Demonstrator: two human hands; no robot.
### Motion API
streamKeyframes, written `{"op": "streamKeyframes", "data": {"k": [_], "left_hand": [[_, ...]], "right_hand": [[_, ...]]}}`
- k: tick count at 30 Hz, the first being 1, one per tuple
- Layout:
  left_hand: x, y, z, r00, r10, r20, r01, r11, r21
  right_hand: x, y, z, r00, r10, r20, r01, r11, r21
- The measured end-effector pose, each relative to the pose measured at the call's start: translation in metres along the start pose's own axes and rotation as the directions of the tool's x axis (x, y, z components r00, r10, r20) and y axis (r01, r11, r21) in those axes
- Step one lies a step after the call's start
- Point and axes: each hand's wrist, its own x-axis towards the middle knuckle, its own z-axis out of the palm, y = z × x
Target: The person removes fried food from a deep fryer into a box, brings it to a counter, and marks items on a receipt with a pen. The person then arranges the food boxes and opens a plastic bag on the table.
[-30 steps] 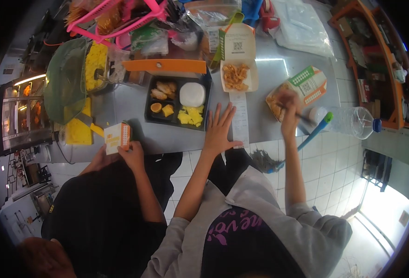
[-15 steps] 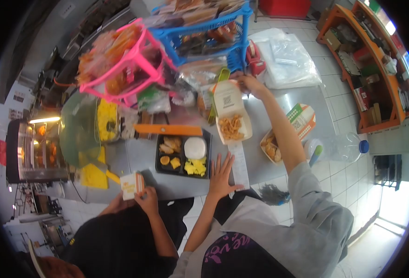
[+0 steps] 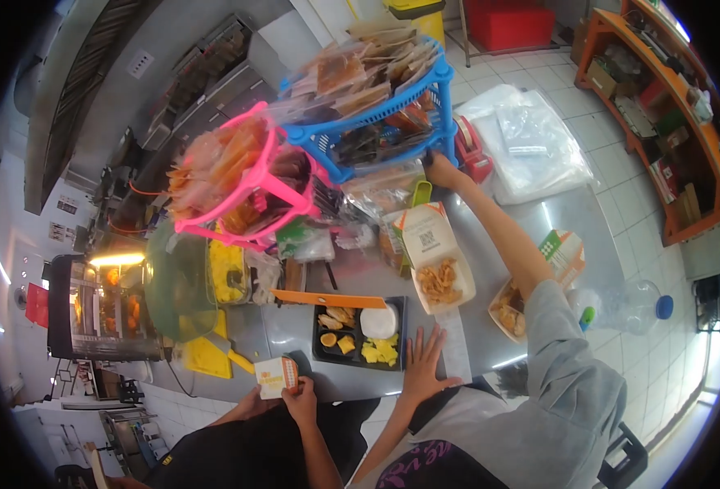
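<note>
My left hand (image 3: pixel 425 364) lies flat on the metal table with fingers spread, between a black compartment tray (image 3: pixel 319 359) and a paper slip (image 3: pixel 455 346). The tray holds fried pieces, yellow chunks and a round white lid or tub (image 3: pixel 379 321). My right hand (image 3: pixel 442 172) reaches forward to the lower right of the blue rack (image 3: pixel 352 147). Its fingers are curled, and whatever they grip is hidden. Between my hands stands an open paper box (image 3: pixel 437 236) of fried food (image 3: pixel 439 283). Under my right forearm is another food box (image 3: pixel 507 311).
On my left, a person in black holds a small printed box (image 3: pixel 272 376). A pink rack (image 3: pixel 266 175) of sachets stands beside the blue one. A red tape dispenser (image 3: pixel 472 151), plastic bags (image 3: pixel 531 147), a large bottle (image 3: pixel 629 306) and a yellow-handled knife (image 3: pixel 234 356) are around.
The view has tilted, so everything sits lower and further right. My right hand has moved forward from beside the open box's lid to the blue rack. My left hand stays flat.
</note>
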Motion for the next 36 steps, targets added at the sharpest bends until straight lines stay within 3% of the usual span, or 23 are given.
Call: {"op": "streamKeyframes", "data": {"k": [2, 3, 5, 6, 7, 8, 11, 15, 17, 18, 20, 21, 24, 26, 27, 29, 30, 36], "left_hand": [[-0.001, -0.002, 0.002, 1.0, 0.001, 0.013, -0.001, 1.0, 0.016], [-0.001, -0.002, 0.002, 1.0, -0.003, 0.025, 0.003, 1.0, 0.023], [-0.002, -0.006, 0.006, 1.0, -0.004, 0.03, 0.003, 1.0, 0.022], [-0.003, -0.008, 0.008, 0.999, -0.007, 0.041, 0.007, 1.0, 0.017], [-0.003, -0.009, 0.009, 0.999, -0.007, 0.041, 0.007, 1.0, 0.019], [-0.004, -0.009, 0.009, 0.999, -0.005, 0.038, 0.004, 1.0, 0.022], [-0.003, -0.007, 0.008, 0.999, -0.009, 0.033, 0.008, 1.0, 0.02], [-0.004, -0.002, 0.002, 0.999, -0.016, 0.03, 0.015, 0.999, 0.038], [-0.002, -0.004, 0.003, 1.0, -0.01, 0.024, 0.009, 0.999, 0.04], [-0.003, -0.006, 0.007, 1.0, -0.008, 0.029, 0.007, 0.999, 0.031], [-0.004, -0.01, 0.01, 1.0, -0.006, 0.029, 0.005, 1.0, 0.023], [-0.004, -0.011, 0.01, 1.0, 0.001, 0.024, -0.002, 1.0, 0.024], [-0.006, -0.01, 0.01, 1.0, 0.007, 0.021, -0.007, 1.0, 0.02], [-0.003, -0.006, 0.006, 1.0, 0.01, 0.013, -0.01, 1.0, 0.016], [-0.003, -0.002, 0.002, 1.0, 0.01, 0.002, -0.01, 1.0, 0.009], [-0.002, -0.001, 0.0, 1.0, -0.001, 0.007, 0.001, 1.0, 0.007], [-0.002, -0.001, -0.001, 1.0, -0.005, 0.0, 0.005, 1.0, 0.003], [-0.003, -0.004, 0.002, 0.999, -0.025, 0.024, 0.024, 0.999, 0.027]], "right_hand": [[-0.01, -0.002, -0.008, 0.984, -0.161, 0.08, 0.168, 0.981, -0.093], [-0.009, 0.005, -0.005, 0.983, -0.169, 0.075, 0.175, 0.98, -0.092], [-0.007, 0.024, 0.005, 0.929, -0.368, -0.042, 0.348, 0.906, -0.242], [-0.01, 0.013, -0.002, 0.928, -0.37, -0.046, 0.349, 0.905, -0.243], [-0.015, -0.007, -0.016, 0.995, -0.089, 0.053, 0.092, 0.994, -0.058], [-0.019, -0.02, -0.023, 0.964, 0.176, 0.198, -0.198, 0.976, 0.095], [-0.019, -0.017, -0.014, 0.962, 0.229, 0.146, -0.232, 0.973, 0.004], [-0.036, -0.014, -0.02, 0.947, 0.251, 0.2, -0.262, 0.965, 0.029], [-0.052, -0.009, -0.016, 0.99, 0.134, 0.041, -0.135, 0.99, 0.025], [-0.061, -0.014, -0.01, 0.991, 0.132, 0.037, -0.133, 0.991, 0.025], [-0.075, -0.028, -0.001, 0.912, 0.001, -0.411, -0.201, 0.874, -0.443], [-0.071, -0.03, 0.001, 0.912, -0.002, -0.41, -0.198, 0.874, -0.444], [-0.051, -0.012, 0.016, 0.949, 0.078, -0.305, -0.232, 0.829, -0.509], [-0.013, 0.027, 0.019, 0.955, -0.295, 0.017, 0.251, 0.779, -0.575], [0.004, 0.034, 0.014, 0.954, -0.299, 0.024, 0.257, 0.775, -0.577], [0.032, 0.041, 0.009, 0.892, -0.175, 0.417, 0.389, 0.767, -0.51], [0.038, 0.042, 0.008, 0.869, -0.133, 0.476, 0.39, 0.777, -0.495], [0.038, 0.052, 0.023, 0.979, -0.146, 0.145, 0.196, 0.877, -0.439]]}}
